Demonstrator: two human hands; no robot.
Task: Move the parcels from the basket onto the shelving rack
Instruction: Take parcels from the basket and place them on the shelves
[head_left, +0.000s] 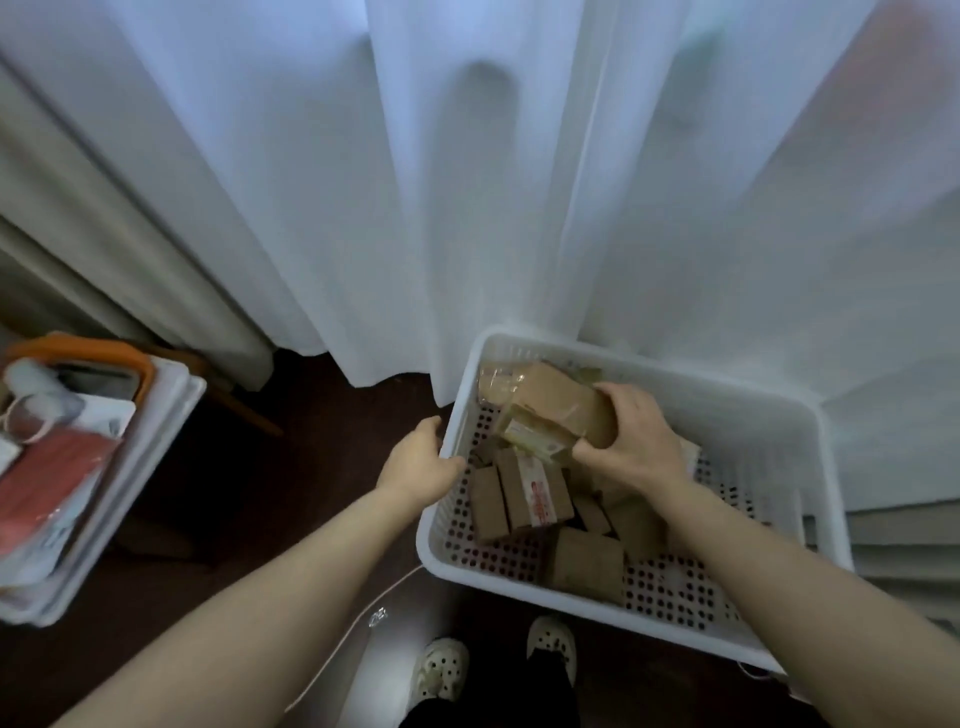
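A sheer white curtain (467, 182) hangs in folds across the back, down to a dark brown wooden floor (291, 493). Beside it on the left hangs a heavier beige curtain (104, 234). At the left edge stands a white plastic bin (161, 441), blurred, holding an orange-rimmed object (104, 353) and flat red packets (52, 478). A slanted wooden furniture leg (244, 405) shows just behind the bin. Near the bottom edge are two pale perforated clogs (441, 670), with a thin white cord (358, 623) lying on the floor just left of them.

Dim and bluish, backlit through the white curtain (467, 182); soft throughout, smeared at the left edge, bowed toward corners.
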